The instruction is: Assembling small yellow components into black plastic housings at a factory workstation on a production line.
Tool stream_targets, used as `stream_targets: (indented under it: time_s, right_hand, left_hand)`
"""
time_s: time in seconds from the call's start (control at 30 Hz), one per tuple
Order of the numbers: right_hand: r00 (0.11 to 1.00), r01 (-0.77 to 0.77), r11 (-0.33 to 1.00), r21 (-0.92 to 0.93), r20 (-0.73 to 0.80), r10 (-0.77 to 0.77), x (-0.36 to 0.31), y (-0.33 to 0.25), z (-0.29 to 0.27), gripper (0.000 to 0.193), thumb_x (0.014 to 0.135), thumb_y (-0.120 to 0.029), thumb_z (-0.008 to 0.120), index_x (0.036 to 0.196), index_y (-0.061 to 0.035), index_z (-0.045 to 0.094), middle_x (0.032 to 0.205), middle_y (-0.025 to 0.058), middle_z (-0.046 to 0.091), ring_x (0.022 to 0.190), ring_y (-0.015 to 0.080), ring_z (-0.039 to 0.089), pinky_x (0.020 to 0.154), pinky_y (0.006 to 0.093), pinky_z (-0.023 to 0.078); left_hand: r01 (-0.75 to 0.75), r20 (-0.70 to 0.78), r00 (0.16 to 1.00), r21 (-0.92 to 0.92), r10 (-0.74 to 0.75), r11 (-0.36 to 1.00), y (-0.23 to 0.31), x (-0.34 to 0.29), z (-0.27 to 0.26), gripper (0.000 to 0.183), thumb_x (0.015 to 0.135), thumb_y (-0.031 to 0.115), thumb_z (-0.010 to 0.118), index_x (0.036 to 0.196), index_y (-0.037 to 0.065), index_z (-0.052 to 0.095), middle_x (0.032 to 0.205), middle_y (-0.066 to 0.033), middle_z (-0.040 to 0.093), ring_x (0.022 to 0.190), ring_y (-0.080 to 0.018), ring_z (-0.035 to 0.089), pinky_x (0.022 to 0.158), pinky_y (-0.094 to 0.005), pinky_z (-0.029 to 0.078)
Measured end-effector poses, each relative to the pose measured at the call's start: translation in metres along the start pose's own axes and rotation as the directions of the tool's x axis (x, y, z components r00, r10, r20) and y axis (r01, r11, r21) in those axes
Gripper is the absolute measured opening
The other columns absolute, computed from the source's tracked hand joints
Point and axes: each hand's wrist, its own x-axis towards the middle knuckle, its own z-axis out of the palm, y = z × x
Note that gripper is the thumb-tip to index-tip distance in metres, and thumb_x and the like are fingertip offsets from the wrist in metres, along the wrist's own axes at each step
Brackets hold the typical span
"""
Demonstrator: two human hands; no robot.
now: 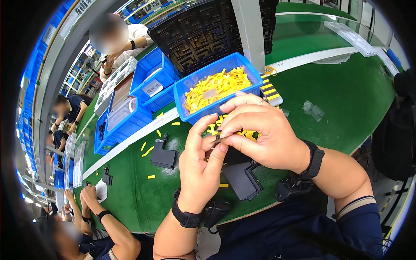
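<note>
- The small dark part [218, 139] sat pinched between both hands, just in front of the blue bin [181, 93] of yellow strips [216, 86], its long axis running roughly left to right.
- The left hand [200, 167] was closed on it from below, thumb raised.
- The right hand [260, 130] was curled over it from the bin side, fingertips shut on the same part (both equally near).
- Flat dark pieces [242, 177] lay stacked on the green table [346, 99], on the near side of the bin.
</note>
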Motion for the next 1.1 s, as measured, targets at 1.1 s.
stream_targets:
  time_s: [1.1]
  right_hand:
    - [0.886,-0.459,0.846,0.27,0.063,0.46,0.0021,-0.0047,0.0009,0.007,0.071,-0.003,0.06,0.075,0.0011,0.057,0.068,0.011,0.058,0.071,0.0262,0.057,0.066,0.0355,0.044]
  left_hand:
    - [0.141,0.029,0.99,-0.374,-0.14,0.917,-0.0047,0.0003,-0.0006,0.025,0.088,0.001,0.051,0.113,-0.004,0.047,0.1,-0.0112,0.063,0.093,-0.0122,0.059,0.081,-0.0235,0.045]
